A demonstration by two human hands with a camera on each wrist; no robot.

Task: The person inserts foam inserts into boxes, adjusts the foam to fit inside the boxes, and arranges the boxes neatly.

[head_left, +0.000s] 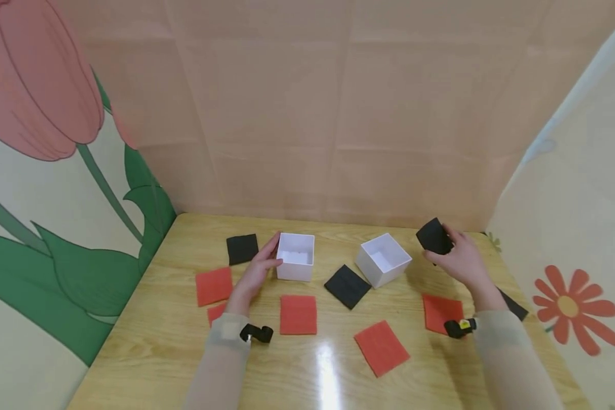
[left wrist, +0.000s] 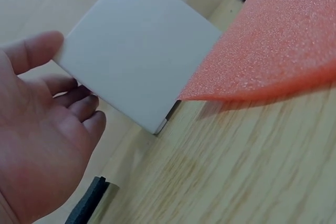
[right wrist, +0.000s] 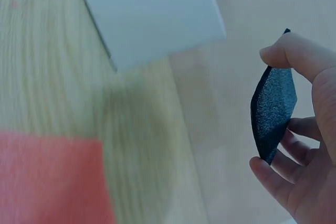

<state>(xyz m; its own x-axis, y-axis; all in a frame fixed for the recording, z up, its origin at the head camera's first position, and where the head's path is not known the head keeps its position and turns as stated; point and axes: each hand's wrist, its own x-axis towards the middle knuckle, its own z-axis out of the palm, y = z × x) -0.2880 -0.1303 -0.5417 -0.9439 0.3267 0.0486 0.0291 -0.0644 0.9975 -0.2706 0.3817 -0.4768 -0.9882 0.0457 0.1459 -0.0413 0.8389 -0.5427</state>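
My right hand point(head_left: 463, 259) pinches a black foam square point(head_left: 434, 236) above the back right of the table. In the right wrist view this foam square point(right wrist: 274, 108) bows slightly between the thumb and fingertips. At the left side of a white open-topped box point(head_left: 295, 265), my left hand point(head_left: 256, 276) has its thumb at the front corner and its fingers along the side. The left wrist view shows the box's plain outer wall point(left wrist: 136, 51), with the other fingers curled beside its edge. A second white box point(head_left: 384, 265) stands turned at an angle, between the first box and my right hand.
Black foam squares lie at the back left point(head_left: 242, 249), between the boxes point(head_left: 347, 286) and beside my right forearm point(head_left: 513, 304). Several red foam squares lie around, one at centre point(head_left: 298, 315), another nearer me point(head_left: 382, 348). A hanging backdrop point(head_left: 307, 142) rises behind the table.
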